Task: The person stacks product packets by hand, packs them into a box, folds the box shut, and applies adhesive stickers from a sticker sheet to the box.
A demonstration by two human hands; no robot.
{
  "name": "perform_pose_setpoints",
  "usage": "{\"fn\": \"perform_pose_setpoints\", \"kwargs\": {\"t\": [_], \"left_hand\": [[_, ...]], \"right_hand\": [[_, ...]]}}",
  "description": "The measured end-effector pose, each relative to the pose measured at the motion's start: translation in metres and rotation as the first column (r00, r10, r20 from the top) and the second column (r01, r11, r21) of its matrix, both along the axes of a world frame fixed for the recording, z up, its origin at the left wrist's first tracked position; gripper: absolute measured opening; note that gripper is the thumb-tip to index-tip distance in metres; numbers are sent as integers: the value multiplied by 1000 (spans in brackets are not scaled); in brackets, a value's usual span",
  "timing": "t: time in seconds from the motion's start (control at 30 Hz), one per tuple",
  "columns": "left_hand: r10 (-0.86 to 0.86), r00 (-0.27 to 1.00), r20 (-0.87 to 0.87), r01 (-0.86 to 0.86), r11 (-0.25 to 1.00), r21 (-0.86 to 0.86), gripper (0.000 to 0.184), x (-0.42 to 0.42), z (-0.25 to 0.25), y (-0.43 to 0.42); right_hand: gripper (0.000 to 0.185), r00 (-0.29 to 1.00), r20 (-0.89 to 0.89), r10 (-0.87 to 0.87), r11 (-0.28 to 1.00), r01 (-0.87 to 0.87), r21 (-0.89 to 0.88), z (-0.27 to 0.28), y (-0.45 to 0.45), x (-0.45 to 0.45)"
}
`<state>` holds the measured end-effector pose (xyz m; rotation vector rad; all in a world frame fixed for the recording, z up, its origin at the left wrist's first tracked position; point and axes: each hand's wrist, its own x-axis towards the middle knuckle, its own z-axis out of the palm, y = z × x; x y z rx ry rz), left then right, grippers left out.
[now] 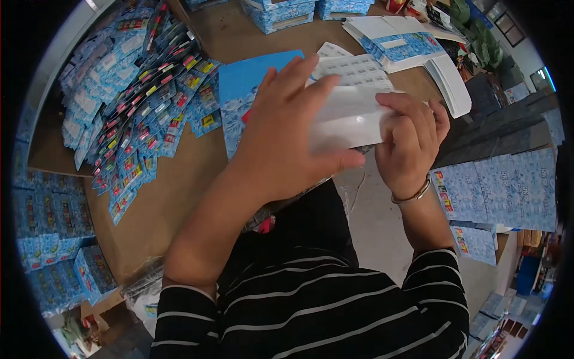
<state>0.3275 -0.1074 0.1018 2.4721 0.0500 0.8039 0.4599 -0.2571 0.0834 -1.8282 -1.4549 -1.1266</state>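
In the head view, my right hand (412,131) is closed around the right end of a glossy white card piece (350,122), the thumb hidden behind the fingers. My left hand (284,128) is over the card's left end with fingers spread, slightly blurred. Whether its palm touches the card cannot be made out. A blue printed cardboard sheet (242,78) lies beneath my left hand. Just beyond the white card are white sheets (362,69) with rows of small grey printed marks.
Many blue printed packets (143,113) are piled at the left of the brown table (131,239). Blue boxes (278,15) stand at the back, and flat white-and-blue cartons (400,45) lie at the back right. Stacked blue cartons (496,188) are at the right.
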Motion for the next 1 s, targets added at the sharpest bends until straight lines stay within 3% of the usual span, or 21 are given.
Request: {"fn": "perform_pose_setpoints", "kwargs": {"t": [0.03,0.1,0.13,0.2,0.23,0.27,0.3,0.33,0.37,0.4,0.47,0.53,0.6,0.67,0.73,0.8,0.83,0.87,0.9,0.93,1.0], "left_hand": [[9,1000,-2,-9,1000,-2,67,-8,0,-3],[116,987,114,-146,940,309,36,-16,-3,-9],[107,987,118,-138,943,303,36,-19,-8,-8],[65,995,-74,-86,940,-330,17,-35,-20,3],[69,995,-77,-91,939,-331,17,-45,-18,7],[51,978,-204,-133,902,-411,17,-56,-13,11],[19,945,-327,-183,857,-481,17,-65,-10,13],[25,942,-335,-194,855,-482,17,-71,-11,14],[2,957,-290,-172,810,-561,17,-77,-12,15],[-13,970,-244,-150,758,-635,16,-82,-13,15],[-47,981,-187,-103,691,-716,19,-88,-20,19],[-76,989,-123,-51,615,-787,22,-94,-27,23],[-78,997,16,45,389,-920,26,-96,-33,24],[-71,997,38,61,353,-934,25,-101,-40,29],[-69,995,71,89,317,-944,23,-106,-38,25],[-3,996,-87,-66,632,-772,17,-114,-22,5],[2,997,-83,-66,631,-773,17,-119,-21,1],[106,991,84,-84,969,-232,15,-123,-20,-1],[90,957,276,-198,898,393,12,-128,-20,-5],[135,940,312,-263,870,417,7,-133,-23,-12],[172,940,293,-294,847,444,5,-134,-34,-13]], "right_hand": [[18,1000,-18,20,999,-21,-42,3,-3,-9],[18,999,-30,27,996,-29,-84,14,-7,-19],[22,998,-55,39,986,-48,-162,23,-9,-24],[28,995,-87,47,968,-67,-242,24,-16,-26],[36,888,-404,220,945,-297,-138,20,-18,-22],[45,651,-658,379,879,-476,35,16,-18,-19],[45,642,-664,384,875,-483,38,13,-17,-19],[50,493,-791,361,845,-531,55,10,-17,-20],[54,327,-890,318,815,-574,80,8,-16,-22],[54,314,-895,317,810,-581,83,5,-15,-24],[54,4,-953,302,765,-598,240,2,-7,-29],[55,-82,-909,408,664,-657,357,0,2,-36],[56,-168,-852,495,552,-696,458,-1,9,-43],[59,-107,-918,381,710,-602,364,-3,13,-50],[60,-143,-917,371,734,-560,384,-7,17,-50],[62,-174,-916,362,758,-517,398,-14,19,-50],[63,36,-879,475,760,-520,389,-18,21,-50],[64,245,-788,565,761,-524,382,-22,23,-48],[66,125,-783,609,720,-500,480,-25,24,-50],[67,3,-763,647,677,-463,572,-26,21,-55],[63,-474,-773,421,619,-472,627,-20,9,-64]]}}
